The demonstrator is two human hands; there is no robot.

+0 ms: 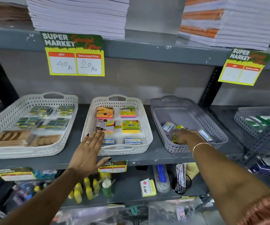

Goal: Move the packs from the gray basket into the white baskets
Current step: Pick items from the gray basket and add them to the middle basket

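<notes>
The gray basket (157,108) stands on the shelf at the right and holds a few small clear packs (168,126). My right hand (185,137) is down inside it, fingers closed on a yellow pack (174,139). The middle white basket (89,120) holds colourful sticky-note packs (130,126) and small blue-labelled packs (132,140). My left hand (89,151) hovers flat and open over that basket's near left corner, holding nothing. The left white basket (9,114) holds dark packs (29,122) and brown packs (12,138).
Stacks of notebooks (79,15) lie on the shelf above, with price tags (75,54) hanging from its edge. Another gray basket (244,120) sits at far right behind a slanted metal strut (267,138). The lower shelf holds yellow bottles (87,187) and stationery.
</notes>
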